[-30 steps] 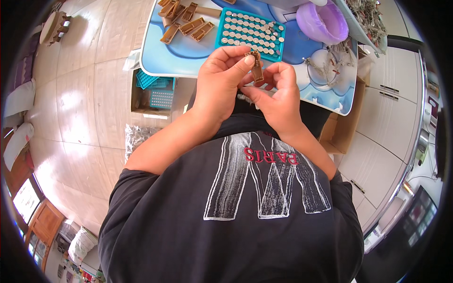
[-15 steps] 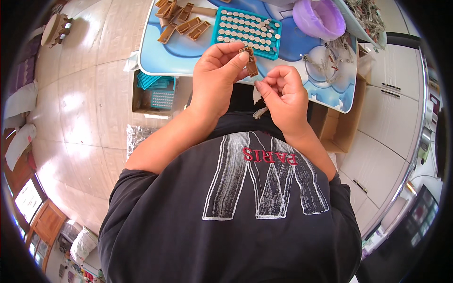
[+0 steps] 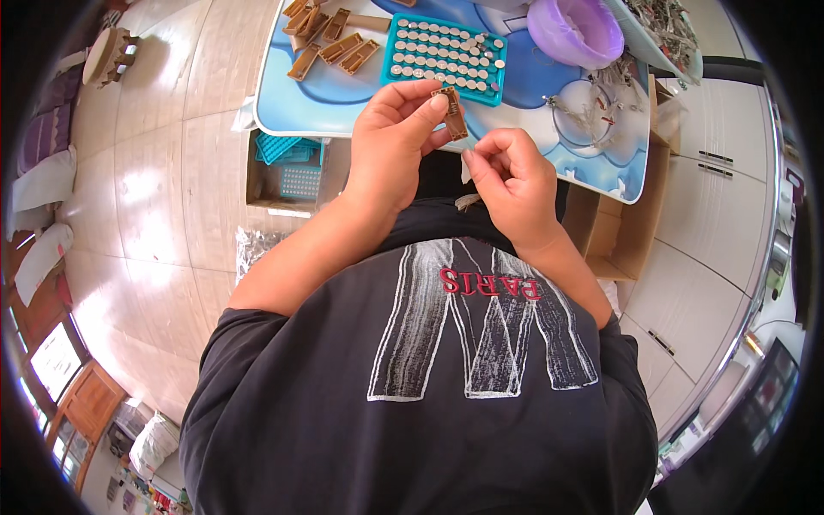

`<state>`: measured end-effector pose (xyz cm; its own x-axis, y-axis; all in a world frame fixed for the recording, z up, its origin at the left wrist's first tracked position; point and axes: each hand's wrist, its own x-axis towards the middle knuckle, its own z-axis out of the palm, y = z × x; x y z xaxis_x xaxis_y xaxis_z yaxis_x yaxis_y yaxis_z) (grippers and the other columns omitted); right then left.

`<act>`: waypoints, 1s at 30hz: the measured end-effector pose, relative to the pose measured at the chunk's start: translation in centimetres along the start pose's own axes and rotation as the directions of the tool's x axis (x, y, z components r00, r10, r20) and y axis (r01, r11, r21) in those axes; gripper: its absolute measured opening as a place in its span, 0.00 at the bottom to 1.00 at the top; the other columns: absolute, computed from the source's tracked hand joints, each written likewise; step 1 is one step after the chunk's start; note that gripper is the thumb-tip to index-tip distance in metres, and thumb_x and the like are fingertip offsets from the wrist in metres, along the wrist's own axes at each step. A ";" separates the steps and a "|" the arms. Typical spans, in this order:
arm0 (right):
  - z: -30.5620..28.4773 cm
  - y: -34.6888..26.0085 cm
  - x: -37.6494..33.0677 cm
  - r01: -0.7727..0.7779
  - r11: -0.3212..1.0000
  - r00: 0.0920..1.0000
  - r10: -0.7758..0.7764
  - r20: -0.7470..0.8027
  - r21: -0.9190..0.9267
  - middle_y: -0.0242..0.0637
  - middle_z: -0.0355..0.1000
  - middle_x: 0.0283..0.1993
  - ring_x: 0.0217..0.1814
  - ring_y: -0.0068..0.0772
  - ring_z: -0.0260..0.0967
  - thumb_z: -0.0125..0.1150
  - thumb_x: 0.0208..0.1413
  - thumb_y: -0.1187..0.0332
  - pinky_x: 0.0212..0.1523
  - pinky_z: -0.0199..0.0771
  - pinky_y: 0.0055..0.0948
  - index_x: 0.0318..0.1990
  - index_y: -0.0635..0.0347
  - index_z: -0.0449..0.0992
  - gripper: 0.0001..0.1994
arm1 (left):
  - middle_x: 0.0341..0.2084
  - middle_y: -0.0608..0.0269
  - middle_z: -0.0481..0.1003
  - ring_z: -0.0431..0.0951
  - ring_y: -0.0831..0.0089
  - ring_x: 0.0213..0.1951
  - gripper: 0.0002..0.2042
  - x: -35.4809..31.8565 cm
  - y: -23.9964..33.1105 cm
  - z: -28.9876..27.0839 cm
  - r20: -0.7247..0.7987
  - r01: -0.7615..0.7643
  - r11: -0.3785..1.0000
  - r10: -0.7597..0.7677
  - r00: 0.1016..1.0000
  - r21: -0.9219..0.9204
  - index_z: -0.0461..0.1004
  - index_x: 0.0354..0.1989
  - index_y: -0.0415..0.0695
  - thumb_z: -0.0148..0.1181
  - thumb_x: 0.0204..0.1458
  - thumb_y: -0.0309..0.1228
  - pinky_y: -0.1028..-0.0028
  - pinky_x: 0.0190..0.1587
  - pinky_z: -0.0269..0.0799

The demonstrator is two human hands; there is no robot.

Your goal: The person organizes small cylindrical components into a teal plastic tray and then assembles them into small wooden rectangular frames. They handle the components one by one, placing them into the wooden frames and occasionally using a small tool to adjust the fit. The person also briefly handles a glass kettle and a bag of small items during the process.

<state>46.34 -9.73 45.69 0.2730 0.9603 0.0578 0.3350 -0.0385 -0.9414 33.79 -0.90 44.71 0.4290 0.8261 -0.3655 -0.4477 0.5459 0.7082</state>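
Note:
Above the near table edge, my left hand [image 3: 390, 137] pinches a small brown plastic case [image 3: 452, 116] between thumb and fingers. The case is a narrow open-topped box, tilted upright with its inside toward me. Just right of it, my right hand [image 3: 515, 176] is closed, its thumb against the index finger. A pale frayed bundle [image 3: 468, 202] sticks out below that hand, and a thin whitish piece shows beside the thumb. What lies within the right fingers is hidden. Beyond my hands sits a teal tray [image 3: 388, 81] holding rows of round silver discs.
Several similar brown cases [image 3: 343, 47] lie at the table's [image 3: 330, 120] far left. On the right are a purple bowl [image 3: 575, 30], a loose tangle of grey wires [image 3: 592, 107] and a bin heaped with more. A box [image 3: 253, 184] with teal trays stands below left; a cardboard box [image 3: 622, 240], below right.
My right hand has moved slightly down and left, and the frayed bundle beneath it shows less. My left hand keeps the brown case in nearly the same place.

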 end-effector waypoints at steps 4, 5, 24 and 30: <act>0.1 0.4 -0.1 0.080 0.997 0.996 -0.079 -0.032 0.015 0.33 0.71 0.26 0.23 0.19 0.65 0.58 0.50 0.80 0.25 0.66 0.20 0.35 0.62 0.71 0.06 | 0.37 0.61 0.74 0.76 0.75 0.39 0.10 0.1 -0.1 0.1 0.029 0.019 1.000 -0.018 0.999 -0.007 0.68 0.43 0.38 0.57 0.54 0.25 0.75 0.41 0.75; 0.1 0.5 -0.1 0.090 0.996 0.995 -0.089 -0.039 0.018 0.33 0.71 0.26 0.23 0.19 0.65 0.58 0.50 0.80 0.25 0.66 0.20 0.37 0.62 0.72 0.07 | 0.37 0.61 0.74 0.76 0.75 0.39 0.10 0.1 -0.1 0.1 0.026 0.025 1.000 -0.025 0.999 -0.008 0.68 0.43 0.39 0.57 0.54 0.25 0.75 0.41 0.74; -1.1 1.1 2.8 -0.047 0.997 0.993 0.039 0.114 0.068 0.31 0.70 0.21 0.21 0.18 0.66 0.63 0.47 0.78 0.24 0.66 0.19 0.45 0.58 0.73 0.15 | 0.39 0.57 0.75 0.76 0.68 0.42 0.09 2.9 0.3 1.1 0.028 0.109 0.991 -0.111 0.993 0.073 0.69 0.44 0.39 0.54 0.56 0.27 0.72 0.42 0.75; -1.2 2.4 3.9 0.032 0.999 0.996 -0.031 0.078 -0.003 0.36 0.73 0.25 0.22 0.25 0.71 0.65 0.46 0.76 0.24 0.67 0.23 0.43 0.56 0.74 0.14 | 0.40 0.56 0.74 0.76 0.68 0.42 0.11 4.0 0.1 1.5 0.025 0.168 0.985 -0.169 0.985 0.049 0.68 0.46 0.38 0.54 0.56 0.27 0.73 0.42 0.75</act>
<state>49.32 -6.44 44.05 0.1913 0.9796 0.0612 0.3458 -0.0089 -0.9383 36.66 2.24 44.23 0.5178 0.7180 -0.4653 -0.3304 0.6694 0.6653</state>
